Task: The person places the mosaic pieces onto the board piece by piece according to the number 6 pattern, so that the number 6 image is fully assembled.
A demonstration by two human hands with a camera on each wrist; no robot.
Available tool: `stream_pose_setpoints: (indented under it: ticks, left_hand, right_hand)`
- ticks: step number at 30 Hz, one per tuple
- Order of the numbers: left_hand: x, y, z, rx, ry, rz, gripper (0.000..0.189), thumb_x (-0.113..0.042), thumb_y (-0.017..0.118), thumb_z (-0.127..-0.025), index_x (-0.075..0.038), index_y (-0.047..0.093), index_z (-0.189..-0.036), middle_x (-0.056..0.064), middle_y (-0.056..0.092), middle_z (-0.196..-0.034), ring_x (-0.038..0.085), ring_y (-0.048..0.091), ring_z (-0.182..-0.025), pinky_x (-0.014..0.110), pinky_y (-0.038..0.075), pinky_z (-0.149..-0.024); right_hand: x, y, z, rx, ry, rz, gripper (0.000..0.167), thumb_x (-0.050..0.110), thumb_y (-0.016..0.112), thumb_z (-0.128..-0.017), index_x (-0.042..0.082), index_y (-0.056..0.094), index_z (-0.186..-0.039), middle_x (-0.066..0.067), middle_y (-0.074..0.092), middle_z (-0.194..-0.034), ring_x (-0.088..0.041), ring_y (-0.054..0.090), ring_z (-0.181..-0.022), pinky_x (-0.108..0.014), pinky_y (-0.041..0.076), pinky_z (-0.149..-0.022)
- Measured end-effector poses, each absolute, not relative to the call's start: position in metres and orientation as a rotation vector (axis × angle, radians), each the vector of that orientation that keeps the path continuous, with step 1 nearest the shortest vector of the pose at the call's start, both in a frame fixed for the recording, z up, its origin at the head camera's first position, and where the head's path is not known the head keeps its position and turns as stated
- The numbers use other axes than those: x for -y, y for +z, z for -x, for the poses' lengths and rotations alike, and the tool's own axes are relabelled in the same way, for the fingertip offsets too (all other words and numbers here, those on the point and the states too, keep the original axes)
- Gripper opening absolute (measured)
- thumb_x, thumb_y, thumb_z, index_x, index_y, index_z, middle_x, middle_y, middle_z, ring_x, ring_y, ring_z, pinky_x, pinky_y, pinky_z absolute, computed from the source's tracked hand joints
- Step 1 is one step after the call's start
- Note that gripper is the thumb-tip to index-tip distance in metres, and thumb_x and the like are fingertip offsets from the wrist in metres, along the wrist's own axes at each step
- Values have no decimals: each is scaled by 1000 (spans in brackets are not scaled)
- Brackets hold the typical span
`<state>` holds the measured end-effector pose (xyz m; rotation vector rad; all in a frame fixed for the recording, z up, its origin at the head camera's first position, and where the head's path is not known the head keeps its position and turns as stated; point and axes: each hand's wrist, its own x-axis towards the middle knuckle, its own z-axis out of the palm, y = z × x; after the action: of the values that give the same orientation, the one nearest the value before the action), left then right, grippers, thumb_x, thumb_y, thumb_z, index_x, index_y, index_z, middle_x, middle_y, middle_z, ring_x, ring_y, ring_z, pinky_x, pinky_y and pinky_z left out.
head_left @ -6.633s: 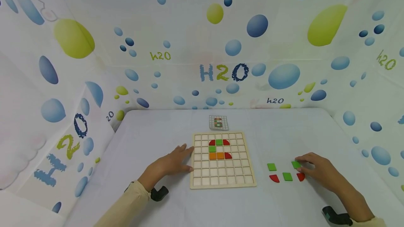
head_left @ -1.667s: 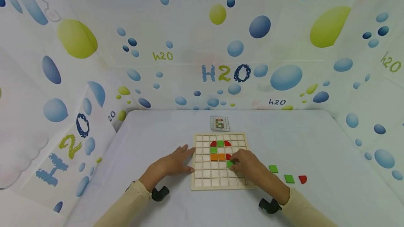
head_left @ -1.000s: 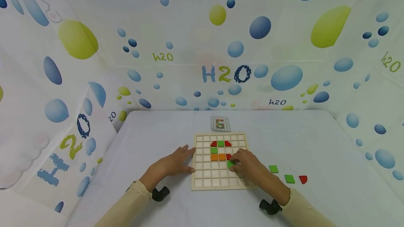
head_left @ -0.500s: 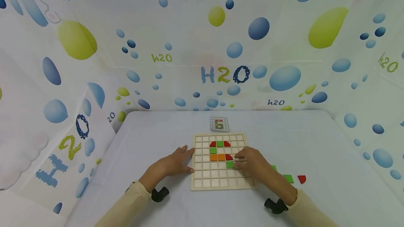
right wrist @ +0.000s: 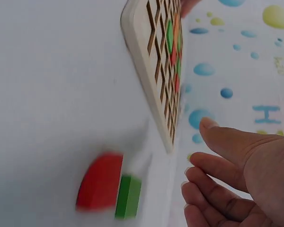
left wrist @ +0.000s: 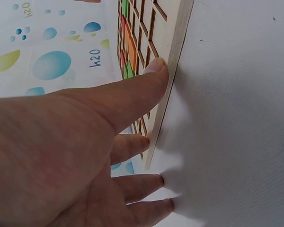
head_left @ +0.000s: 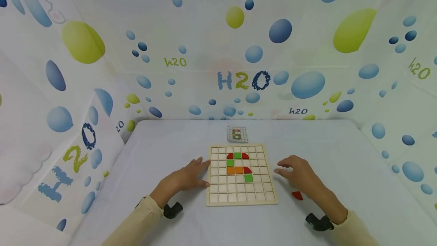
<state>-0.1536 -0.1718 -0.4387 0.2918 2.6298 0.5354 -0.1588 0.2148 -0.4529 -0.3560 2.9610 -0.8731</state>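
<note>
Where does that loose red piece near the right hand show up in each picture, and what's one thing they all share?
Head: the loose red piece lies right of the wooden grid board, just below the right hand in the picture.
Left wrist: not in it.
Right wrist: lower left, beside a loose green piece.
Shared landmark: the wooden grid board, partly or wholly visible in all three.

Your desk [head_left: 170, 139] has a white surface and fills the lower middle of the head view. On it, at lower centre, you have the wooden grid board [head_left: 232, 198], lying flat. Above the board in the frame, locate the small gridded card [head_left: 237, 134]. Right of the board lies a red tile [head_left: 297, 195]; your right wrist view shows a green tile [right wrist: 128, 197] just beside it.
</note>
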Motion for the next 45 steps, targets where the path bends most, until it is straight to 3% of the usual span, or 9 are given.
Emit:
stream_pose_setpoints:
  ticks: [9, 15, 23, 30, 35, 45]
  left_hand:
    - [173, -440, 153, -2632, 543, -294, 86, -40, 80, -94, -17, 37, -165, 21, 27, -172, 46, 22, -160, 69, 29, -122]
    - [173, -439, 153, -2629, 547, -284, 86, -40, 80, -94, -18, 38, -165, 21, 27, -172, 46, 22, -160, 69, 30, -121]
    - [175, -439, 153, -2618, 553, -281, 86, -39, 80, -95, -17, 37, -166, 21, 25, -173, 45, 20, -160, 68, 29, -122]
    - [174, -438, 152, -2613, 558, -285, 86, -40, 79, -95, -17, 36, -166, 21, 24, -173, 45, 20, -160, 68, 29, -122]
    - [175, -439, 152, -2614, 554, -279, 87, -40, 79, -95, -18, 35, -166, 21, 23, -174, 44, 19, -161, 67, 28, -123]
    - [175, -440, 153, -2622, 556, -290, 86, -41, 79, -95, -18, 36, -166, 21, 25, -173, 44, 20, -161, 67, 28, -123]
  right_hand:
    - [-275, -452, 146, -3030, -855, 234, 37, 30, 80, -96, 2, 77, -120, -16, 73, -116, -38, 67, -108, -56, 61, -90]
    - [-314, -457, 133, -3029, -807, 103, 47, 38, 75, -99, 1, 73, -128, -25, 69, -125, -47, 64, -113, -57, 62, -87]
    - [-343, -461, 118, -2967, -793, -22, 65, 54, 69, -100, 1, 67, -137, -30, 63, -136, -55, 58, -122, -66, 56, -92]
    - [-355, -469, 103, -2872, -815, -22, 62, 48, 71, -100, 4, 64, -142, -27, 63, -139, -54, 56, -128, -68, 53, -97]
    - [-355, -474, 101, -2836, -799, -34, 69, 51, 77, -94, 4, 64, -143, -27, 62, -139, -53, 53, -132, -67, 52, -100]
    - [-349, -480, 94, -2923, -777, 66, 54, 32, 83, -92, 2, 69, -135, -18, 68, -126, -46, 62, -123, -59, 57, -97]
